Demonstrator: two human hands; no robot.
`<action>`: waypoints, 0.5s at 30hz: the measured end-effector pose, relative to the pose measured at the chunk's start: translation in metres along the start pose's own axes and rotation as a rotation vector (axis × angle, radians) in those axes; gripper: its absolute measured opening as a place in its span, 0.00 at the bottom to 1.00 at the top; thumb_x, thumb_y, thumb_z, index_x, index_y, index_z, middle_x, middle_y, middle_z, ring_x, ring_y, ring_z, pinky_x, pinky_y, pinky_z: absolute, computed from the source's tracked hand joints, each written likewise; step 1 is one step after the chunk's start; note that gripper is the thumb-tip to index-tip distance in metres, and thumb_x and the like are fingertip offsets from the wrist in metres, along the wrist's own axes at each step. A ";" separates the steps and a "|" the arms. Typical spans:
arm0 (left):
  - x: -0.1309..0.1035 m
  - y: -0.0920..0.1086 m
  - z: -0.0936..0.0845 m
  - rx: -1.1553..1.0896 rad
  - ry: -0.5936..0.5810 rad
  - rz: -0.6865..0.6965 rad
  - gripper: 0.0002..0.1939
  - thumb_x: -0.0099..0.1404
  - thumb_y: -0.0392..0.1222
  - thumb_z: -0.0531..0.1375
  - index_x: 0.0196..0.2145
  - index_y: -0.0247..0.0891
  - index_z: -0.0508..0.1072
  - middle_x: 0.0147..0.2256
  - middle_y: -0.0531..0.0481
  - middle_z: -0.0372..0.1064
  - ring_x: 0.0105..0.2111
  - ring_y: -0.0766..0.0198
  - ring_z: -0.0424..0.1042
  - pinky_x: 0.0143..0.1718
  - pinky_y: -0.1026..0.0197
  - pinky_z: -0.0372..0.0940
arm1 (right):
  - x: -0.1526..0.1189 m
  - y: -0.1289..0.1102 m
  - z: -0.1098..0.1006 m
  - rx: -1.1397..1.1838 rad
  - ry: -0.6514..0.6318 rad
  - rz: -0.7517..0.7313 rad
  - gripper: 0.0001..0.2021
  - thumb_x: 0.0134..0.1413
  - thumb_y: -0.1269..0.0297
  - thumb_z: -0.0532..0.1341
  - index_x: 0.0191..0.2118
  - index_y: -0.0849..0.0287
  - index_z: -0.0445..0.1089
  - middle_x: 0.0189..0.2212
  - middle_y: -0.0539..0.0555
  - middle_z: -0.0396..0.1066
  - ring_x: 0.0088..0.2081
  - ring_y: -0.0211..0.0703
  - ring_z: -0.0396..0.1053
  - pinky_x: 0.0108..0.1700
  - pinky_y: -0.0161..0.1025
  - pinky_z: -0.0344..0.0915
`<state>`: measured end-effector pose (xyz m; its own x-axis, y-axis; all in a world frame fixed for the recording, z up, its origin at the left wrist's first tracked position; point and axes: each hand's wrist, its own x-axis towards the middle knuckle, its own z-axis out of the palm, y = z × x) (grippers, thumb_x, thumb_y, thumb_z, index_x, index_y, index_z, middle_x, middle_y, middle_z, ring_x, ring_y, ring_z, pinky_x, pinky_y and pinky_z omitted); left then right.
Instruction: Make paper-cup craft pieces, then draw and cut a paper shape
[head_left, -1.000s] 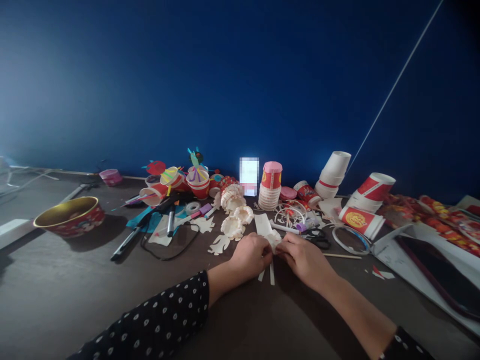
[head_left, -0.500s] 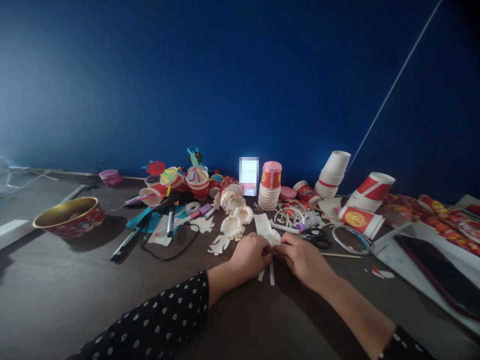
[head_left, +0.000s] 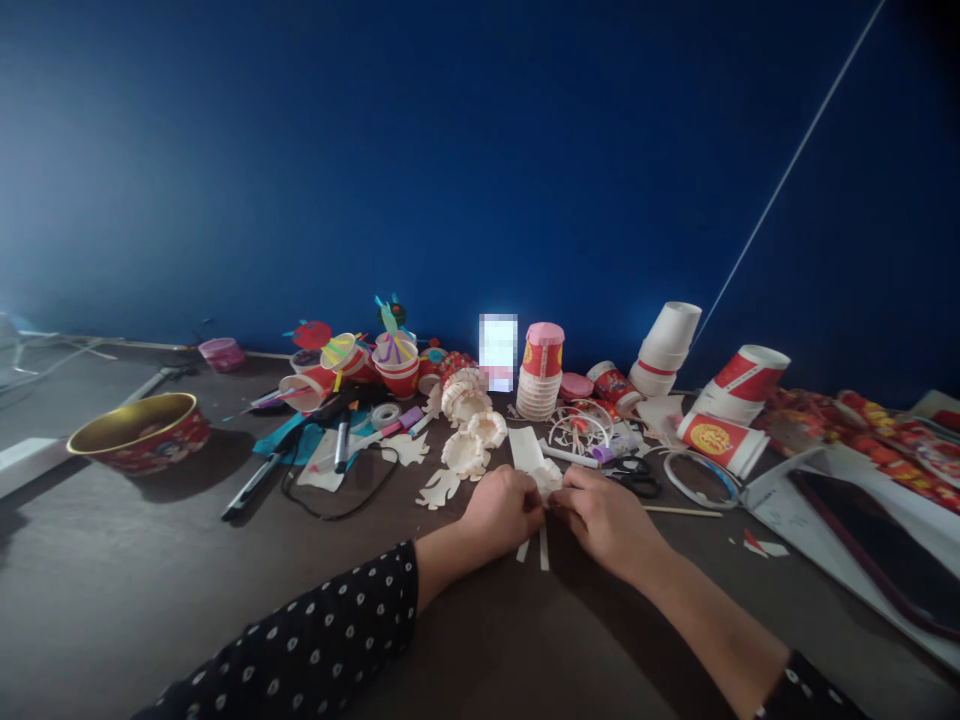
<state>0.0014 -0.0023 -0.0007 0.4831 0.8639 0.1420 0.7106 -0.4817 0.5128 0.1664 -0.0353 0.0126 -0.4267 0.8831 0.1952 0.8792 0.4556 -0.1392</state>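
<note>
My left hand (head_left: 501, 512) and my right hand (head_left: 606, 518) meet at the middle of the table, fingers pinched close together. Between them is a small white paper piece (head_left: 550, 478), partly covered by my fingertips. Narrow white paper strips (head_left: 544, 550) stick out below the hands toward me. Just behind lies a wider white paper strip (head_left: 525, 450). To the left of my left hand are frilled cream paper flower shapes (head_left: 463, 452). Black-handled scissors (head_left: 637, 477) lie beyond my right hand.
A gold-lined bowl (head_left: 139, 432) stands at left, near a black marker (head_left: 342, 447) and a black cord (head_left: 322, 517). Stacked paper cups (head_left: 540, 370) stand behind the hands, with more cups (head_left: 664, 350) to the right. A dark phone (head_left: 885, 545) rests at far right. A lit screen (head_left: 498, 352) stands at the back.
</note>
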 end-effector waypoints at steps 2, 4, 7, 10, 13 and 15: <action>0.000 -0.001 0.000 -0.011 0.000 0.014 0.05 0.51 0.33 0.58 0.24 0.35 0.75 0.26 0.49 0.72 0.31 0.60 0.68 0.33 0.63 0.61 | 0.001 -0.001 0.000 -0.007 -0.004 0.000 0.12 0.59 0.68 0.53 0.30 0.57 0.73 0.30 0.52 0.67 0.34 0.40 0.66 0.34 0.34 0.58; 0.001 -0.001 0.000 -0.018 0.000 0.017 0.05 0.51 0.33 0.58 0.24 0.35 0.75 0.25 0.49 0.72 0.31 0.61 0.68 0.33 0.63 0.61 | 0.001 -0.001 0.000 -0.020 -0.006 -0.008 0.12 0.59 0.68 0.53 0.31 0.56 0.74 0.31 0.52 0.68 0.34 0.40 0.66 0.33 0.34 0.58; 0.002 -0.002 0.000 -0.030 -0.015 0.017 0.04 0.51 0.33 0.59 0.23 0.34 0.75 0.25 0.49 0.71 0.29 0.62 0.67 0.31 0.64 0.61 | 0.002 -0.001 0.000 -0.056 -0.006 -0.037 0.12 0.59 0.68 0.53 0.30 0.57 0.74 0.30 0.53 0.69 0.34 0.41 0.66 0.33 0.35 0.58; 0.002 -0.003 0.001 -0.024 -0.010 0.037 0.05 0.52 0.34 0.59 0.24 0.34 0.75 0.26 0.49 0.72 0.29 0.62 0.68 0.32 0.64 0.60 | 0.003 0.001 0.003 -0.084 0.014 -0.086 0.12 0.59 0.70 0.53 0.29 0.58 0.73 0.30 0.53 0.69 0.34 0.42 0.65 0.33 0.35 0.58; 0.001 -0.003 0.002 0.001 0.013 0.038 0.04 0.53 0.34 0.58 0.25 0.35 0.74 0.27 0.48 0.72 0.32 0.60 0.68 0.33 0.63 0.60 | 0.003 0.005 0.007 -0.078 0.045 -0.126 0.13 0.60 0.69 0.53 0.29 0.58 0.72 0.29 0.52 0.68 0.34 0.41 0.65 0.33 0.36 0.57; 0.000 -0.003 0.003 0.013 0.009 0.040 0.04 0.53 0.34 0.58 0.25 0.35 0.74 0.27 0.48 0.72 0.32 0.60 0.67 0.33 0.63 0.60 | 0.004 0.007 0.009 -0.073 0.054 -0.140 0.13 0.60 0.69 0.53 0.28 0.57 0.72 0.29 0.52 0.68 0.34 0.41 0.64 0.33 0.36 0.57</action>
<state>0.0011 -0.0009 -0.0051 0.5068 0.8451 0.1702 0.6973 -0.5180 0.4955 0.1690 -0.0277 0.0032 -0.5361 0.8030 0.2603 0.8257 0.5629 -0.0360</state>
